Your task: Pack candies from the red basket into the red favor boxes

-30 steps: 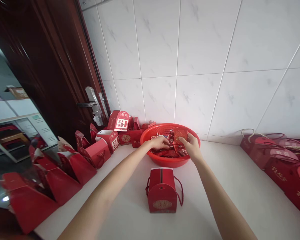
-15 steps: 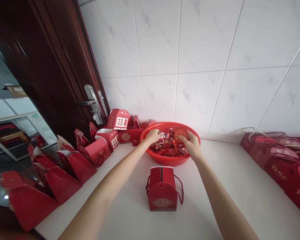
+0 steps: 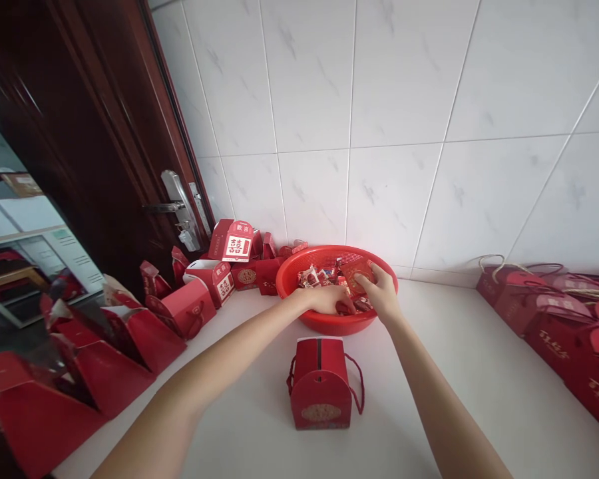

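A red plastic basket (image 3: 337,325) holds wrapped candies (image 3: 309,276), mostly red with some white. Down among them, toward the basket's front, my left hand (image 3: 329,300) has its fingers closed at a red-wrapped candy (image 3: 348,306); the fingertips are partly hidden. On the right side of the basket, my right hand (image 3: 382,291) pinches a flat red packet (image 3: 355,271) with gold print. In front of the basket stands a closed red gift box (image 3: 321,392) with dark red cord handles on both sides.
Red gift boxes (image 3: 184,306) line the table's left side, several with flaps up. More boxes (image 3: 237,241) are stacked by the wall. Red bags with cord handles (image 3: 554,332) stand on the right. A dark door with a metal handle (image 3: 180,206) is at left.
My left hand has moved from the basket's back left to its front middle, down into the candies. My right hand keeps the red packet, slightly lower. The view has shifted a little.
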Action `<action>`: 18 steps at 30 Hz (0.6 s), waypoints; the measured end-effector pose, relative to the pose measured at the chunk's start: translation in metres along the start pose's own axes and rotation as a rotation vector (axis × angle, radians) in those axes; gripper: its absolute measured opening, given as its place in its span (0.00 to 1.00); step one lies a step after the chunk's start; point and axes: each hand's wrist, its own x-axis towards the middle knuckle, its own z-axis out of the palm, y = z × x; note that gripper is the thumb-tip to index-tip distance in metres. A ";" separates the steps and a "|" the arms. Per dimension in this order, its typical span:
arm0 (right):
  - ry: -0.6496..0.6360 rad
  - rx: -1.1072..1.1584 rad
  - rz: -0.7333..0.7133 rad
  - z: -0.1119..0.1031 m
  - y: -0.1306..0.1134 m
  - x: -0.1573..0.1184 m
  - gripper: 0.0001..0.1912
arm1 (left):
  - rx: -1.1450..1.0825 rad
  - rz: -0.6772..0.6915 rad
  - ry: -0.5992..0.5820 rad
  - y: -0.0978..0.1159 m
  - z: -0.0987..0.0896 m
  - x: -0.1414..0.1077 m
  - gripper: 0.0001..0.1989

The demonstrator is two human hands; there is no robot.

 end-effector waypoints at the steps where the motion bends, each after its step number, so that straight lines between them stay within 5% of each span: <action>1: -0.003 0.004 0.001 0.000 0.000 0.000 0.11 | 0.082 -0.028 0.003 -0.001 0.000 0.002 0.20; 5: 0.008 -0.018 -0.009 0.000 0.001 0.000 0.11 | 0.267 -0.204 0.066 -0.009 -0.010 0.006 0.18; 10: 0.002 -0.053 -0.011 0.000 0.003 0.001 0.10 | 0.292 -0.428 0.337 -0.033 -0.026 0.002 0.07; 13: 0.004 -0.073 -0.017 0.000 0.003 0.002 0.10 | 0.310 -0.518 0.454 -0.045 -0.028 -0.004 0.08; 18: 0.012 -0.049 -0.008 0.001 0.003 0.002 0.10 | 0.294 -0.519 0.596 -0.041 -0.026 -0.004 0.12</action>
